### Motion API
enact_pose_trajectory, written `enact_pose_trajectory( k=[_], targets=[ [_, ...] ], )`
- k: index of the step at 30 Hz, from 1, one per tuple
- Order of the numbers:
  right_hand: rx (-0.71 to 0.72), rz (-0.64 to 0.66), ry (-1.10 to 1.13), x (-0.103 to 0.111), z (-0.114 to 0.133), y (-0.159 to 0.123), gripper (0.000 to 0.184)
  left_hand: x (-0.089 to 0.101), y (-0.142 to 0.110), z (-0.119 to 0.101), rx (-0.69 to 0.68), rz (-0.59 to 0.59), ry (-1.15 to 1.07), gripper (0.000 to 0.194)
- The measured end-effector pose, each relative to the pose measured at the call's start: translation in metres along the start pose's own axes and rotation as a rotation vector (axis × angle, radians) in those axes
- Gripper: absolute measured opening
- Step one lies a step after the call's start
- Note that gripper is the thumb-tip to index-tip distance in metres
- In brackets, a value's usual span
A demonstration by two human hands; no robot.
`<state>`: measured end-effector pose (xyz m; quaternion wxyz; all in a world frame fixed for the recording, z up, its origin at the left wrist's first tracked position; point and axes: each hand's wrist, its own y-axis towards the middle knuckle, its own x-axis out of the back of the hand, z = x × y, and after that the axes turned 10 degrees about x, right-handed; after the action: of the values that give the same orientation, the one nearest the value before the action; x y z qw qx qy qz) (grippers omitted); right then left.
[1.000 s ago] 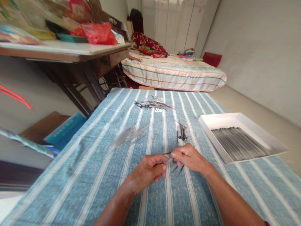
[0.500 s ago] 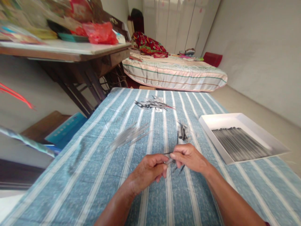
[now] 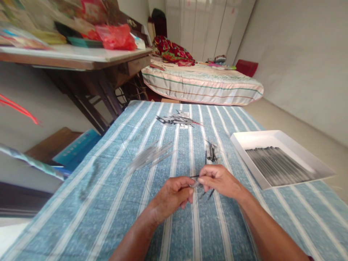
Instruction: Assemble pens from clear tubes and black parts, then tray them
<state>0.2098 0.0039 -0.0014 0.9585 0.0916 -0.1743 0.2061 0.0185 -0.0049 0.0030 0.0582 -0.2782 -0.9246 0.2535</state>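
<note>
My left hand (image 3: 171, 197) and my right hand (image 3: 220, 181) meet over the blue striped cloth (image 3: 108, 203), fingers pinched together on a thin clear tube with a dark tip (image 3: 195, 184). Beneath the right hand, two dark thin pieces (image 3: 208, 195) lie on the cloth. A small cluster of dark parts (image 3: 210, 152) sits just beyond my hands. A pile of clear tubes (image 3: 149, 156) lies to the left.
A white tray (image 3: 244, 139) holding several dark pens in a row stands at the right. Another heap of thin parts (image 3: 176, 119) lies farther back on the cloth. A wooden table (image 3: 81, 61) stands at the left and a bed (image 3: 201, 83) behind.
Both hands have stayed pinched together on the thin piece, shifting only slightly upward. Nothing else has moved.
</note>
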Motion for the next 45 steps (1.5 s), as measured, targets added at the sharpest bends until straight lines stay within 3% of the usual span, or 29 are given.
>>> enact_pose_trajectory(
  k=[4,15,18,23,31,36,40,45],
  targets=[
    [-0.026,-0.020,-0.028,0.001,0.000,0.000,0.044,-0.001,-0.001,-0.001,0.004,-0.012,-0.006,0.020],
    [0.001,0.019,0.047,0.003,-0.001,-0.002,0.032,-0.002,0.001,0.000,-0.049,-0.063,0.040,0.020],
    [-0.024,0.020,0.040,0.001,-0.001,-0.001,0.033,-0.003,0.004,0.004,-0.112,-0.143,0.140,0.020],
    [-0.096,-0.027,0.061,-0.002,-0.004,0.000,0.032,-0.006,0.004,0.005,-0.364,-0.373,0.453,0.018],
    [-0.057,-0.086,0.058,0.005,-0.004,0.000,0.035,-0.001,-0.002,-0.005,-0.338,-0.315,0.662,0.018],
    [-0.065,-0.051,-0.003,0.023,-0.006,-0.003,0.024,0.005,-0.001,-0.005,-0.353,-0.369,0.547,0.010],
    [-0.156,0.130,-0.073,0.034,-0.011,-0.009,0.010,0.009,0.002,-0.001,-0.319,-0.482,0.393,0.009],
    [-0.057,0.294,-0.602,0.025,-0.007,-0.009,0.017,0.009,0.005,0.001,-0.194,-0.528,0.086,0.015]
  ],
)
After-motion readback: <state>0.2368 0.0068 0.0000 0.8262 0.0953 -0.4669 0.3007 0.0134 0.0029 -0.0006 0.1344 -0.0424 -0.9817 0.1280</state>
